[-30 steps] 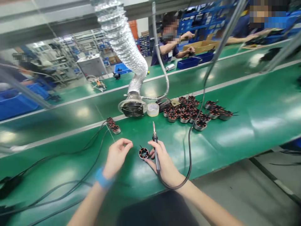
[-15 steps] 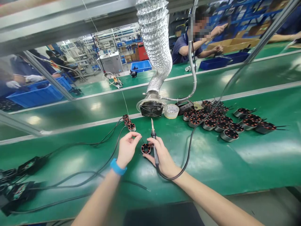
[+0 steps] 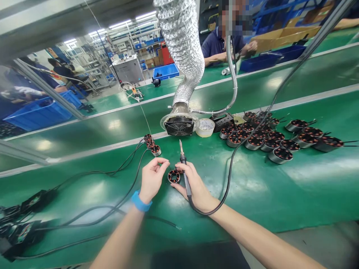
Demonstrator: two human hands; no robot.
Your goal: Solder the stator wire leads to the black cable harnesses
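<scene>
My right hand is closed around a soldering iron, whose bare metal tip points away from me toward the fan. Between the thumb and forefinger of that hand sits a small ring-shaped motor stator with copper windings and a short dark lead. My left hand, with a blue band on its wrist, pinches a thin wire just left of the stator. A thin strand runs down from above to this hand. The pinched wire end is too fine to make out fully.
A fume fan on a silver duct stands ahead, beside a round tub. Several stators fill the right; a few with cables lie left. The iron's black cord loops over the right forearm. A co-worker sits opposite.
The view has tilted and shifted slightly. Both hands keep their grips and places by the stator. The co-worker opposite has lowered a raised arm.
</scene>
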